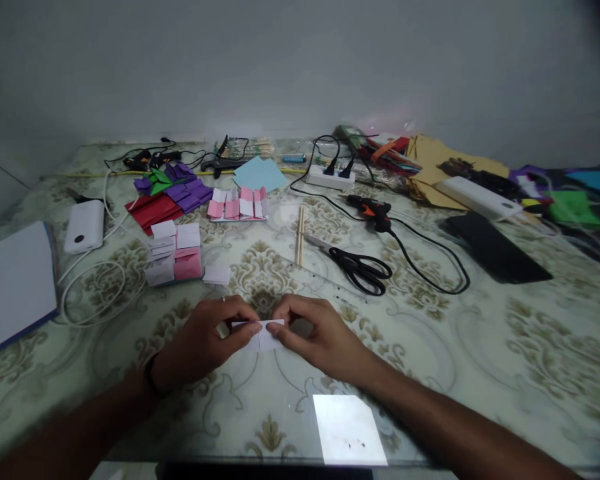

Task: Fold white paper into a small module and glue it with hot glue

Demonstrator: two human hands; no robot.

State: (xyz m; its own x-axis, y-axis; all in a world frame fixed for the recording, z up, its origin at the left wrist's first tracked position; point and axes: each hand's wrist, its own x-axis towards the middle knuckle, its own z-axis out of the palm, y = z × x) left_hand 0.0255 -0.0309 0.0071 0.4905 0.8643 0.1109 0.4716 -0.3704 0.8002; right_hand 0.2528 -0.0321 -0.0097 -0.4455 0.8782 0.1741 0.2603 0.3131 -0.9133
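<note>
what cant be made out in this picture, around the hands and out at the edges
White paper, head view: its underside and gripped parts are hidden by the left hand and right hand.
Blue-edged pad, head view: its left side is cut off by the picture's edge.
Green paper, head view: blur hides its exact outline.
Dark shape, head view: cut off by the bottom edge, so unidentifiable.

Your little white paper piece [269, 341] is kinda wide and short, with a line near the middle, and you're pinching its far edge.
</note>
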